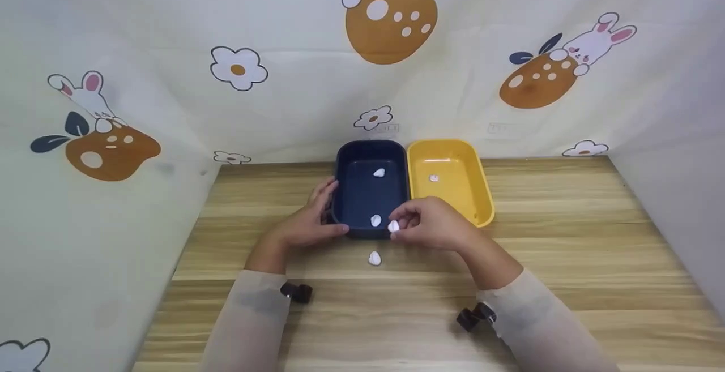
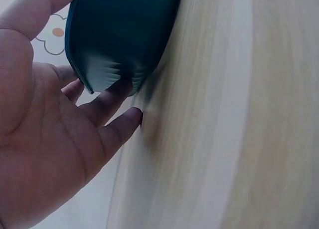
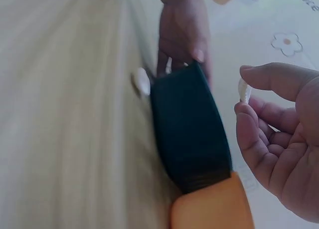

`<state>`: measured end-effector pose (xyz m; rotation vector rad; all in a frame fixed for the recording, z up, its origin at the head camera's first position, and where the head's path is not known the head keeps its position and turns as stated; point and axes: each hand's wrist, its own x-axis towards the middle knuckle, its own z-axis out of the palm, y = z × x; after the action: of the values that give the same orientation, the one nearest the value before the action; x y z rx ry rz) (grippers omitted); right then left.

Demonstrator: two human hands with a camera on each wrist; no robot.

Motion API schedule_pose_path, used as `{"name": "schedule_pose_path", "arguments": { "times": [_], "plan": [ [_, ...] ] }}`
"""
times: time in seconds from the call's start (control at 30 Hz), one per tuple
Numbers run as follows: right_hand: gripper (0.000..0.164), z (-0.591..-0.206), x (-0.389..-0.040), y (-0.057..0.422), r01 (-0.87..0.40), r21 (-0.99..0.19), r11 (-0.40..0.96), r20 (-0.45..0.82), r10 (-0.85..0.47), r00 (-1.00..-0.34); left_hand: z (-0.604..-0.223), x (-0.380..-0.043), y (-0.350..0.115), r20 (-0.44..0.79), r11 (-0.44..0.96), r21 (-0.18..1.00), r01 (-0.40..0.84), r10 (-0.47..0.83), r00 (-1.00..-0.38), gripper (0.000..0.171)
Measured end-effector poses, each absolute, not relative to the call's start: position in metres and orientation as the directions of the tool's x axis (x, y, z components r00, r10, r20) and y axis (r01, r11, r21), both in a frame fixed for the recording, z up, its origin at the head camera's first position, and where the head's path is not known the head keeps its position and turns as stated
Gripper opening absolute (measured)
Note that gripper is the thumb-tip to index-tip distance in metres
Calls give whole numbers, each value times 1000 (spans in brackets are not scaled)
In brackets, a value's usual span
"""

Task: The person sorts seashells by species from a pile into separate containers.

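A dark blue bin stands on the wooden table, with two white shells in it: one shell toward the far end and another shell at the near end. My left hand rests against its left side, thumb at the near rim and fingers spread along the wall; the left wrist view shows the palm apart from the bin. Above the near right corner, my right hand pinches a white shell between thumb and fingertips. One more shell lies on the table just in front of the bin.
Right beside the blue bin stands a yellow bin, holding a small white piece. A printed cloth hangs behind the table and along its sides. Each wrist wears a small black camera mount.
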<state>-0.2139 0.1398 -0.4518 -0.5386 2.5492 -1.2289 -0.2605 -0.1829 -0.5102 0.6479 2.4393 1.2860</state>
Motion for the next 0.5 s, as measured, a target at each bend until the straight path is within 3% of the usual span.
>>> {"name": "schedule_pose_path", "arguments": {
  "times": [0.5],
  "plan": [
    [33, -441, -239, 127, -103, -876, 470, -49, -299, -953, -509, -261, -183, -77, 504, 832, 231, 517, -852, 116]
  ]
}}
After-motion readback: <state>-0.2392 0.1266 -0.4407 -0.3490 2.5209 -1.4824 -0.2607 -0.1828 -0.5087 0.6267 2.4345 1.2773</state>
